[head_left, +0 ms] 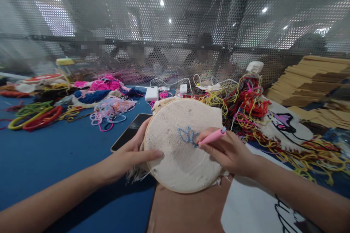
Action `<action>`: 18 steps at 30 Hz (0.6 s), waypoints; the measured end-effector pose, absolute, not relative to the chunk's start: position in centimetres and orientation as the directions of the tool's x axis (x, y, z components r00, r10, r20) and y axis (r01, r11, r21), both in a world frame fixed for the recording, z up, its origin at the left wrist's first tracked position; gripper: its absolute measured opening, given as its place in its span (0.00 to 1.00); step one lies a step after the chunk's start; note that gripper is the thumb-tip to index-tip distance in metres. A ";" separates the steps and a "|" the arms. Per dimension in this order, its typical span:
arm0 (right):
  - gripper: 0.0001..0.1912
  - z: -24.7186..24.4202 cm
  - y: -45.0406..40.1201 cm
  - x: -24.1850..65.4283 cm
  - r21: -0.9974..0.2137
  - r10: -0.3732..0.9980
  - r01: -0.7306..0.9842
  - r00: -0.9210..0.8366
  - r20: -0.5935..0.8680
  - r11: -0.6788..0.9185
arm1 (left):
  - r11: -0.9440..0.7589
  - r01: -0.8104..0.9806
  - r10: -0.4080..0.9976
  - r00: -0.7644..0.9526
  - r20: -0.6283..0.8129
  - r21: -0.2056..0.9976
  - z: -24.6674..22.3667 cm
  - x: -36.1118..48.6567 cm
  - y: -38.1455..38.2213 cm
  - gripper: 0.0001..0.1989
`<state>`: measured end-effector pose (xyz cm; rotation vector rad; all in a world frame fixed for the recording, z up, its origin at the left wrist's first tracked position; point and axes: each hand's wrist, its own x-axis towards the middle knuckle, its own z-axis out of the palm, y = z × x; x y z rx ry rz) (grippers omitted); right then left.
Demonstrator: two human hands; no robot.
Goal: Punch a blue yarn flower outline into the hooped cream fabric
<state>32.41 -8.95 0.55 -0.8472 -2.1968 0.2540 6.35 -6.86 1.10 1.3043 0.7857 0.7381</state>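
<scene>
A round embroidery hoop with cream cloth stretched in it is tilted up in front of me. Blue looped stitches form a small leaf-like outline near its middle. My left hand grips the hoop's left edge, thumb on the cloth and the other fingers behind, out of sight. In my right hand is a pink punch needle, pinched close to the stitches. Its tip is hidden by my fingers. Frayed cloth edges hang below the hoop on the left.
Behind the hoop's left side lies a black phone. Yarn tangles cover the left back, with more yarn at right. Brown envelopes are stacked far right. White printed paper lies under my right forearm. A perforated screen closes the back.
</scene>
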 end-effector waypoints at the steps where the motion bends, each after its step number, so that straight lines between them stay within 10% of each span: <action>1: 0.07 0.6 -9.0 32.4 -0.425 0.648 0.496 -0.493 0.580 0.757 | 0.122 -0.028 0.836 0.541 -0.088 0.992 1.1 6.4 -6.9 0.47; 18: 0.04 0.3 -9.0 32.5 -0.491 0.635 0.404 -0.479 0.605 0.772 | 0.116 -0.017 0.832 0.548 -0.088 0.993 0.9 6.2 -6.8 0.46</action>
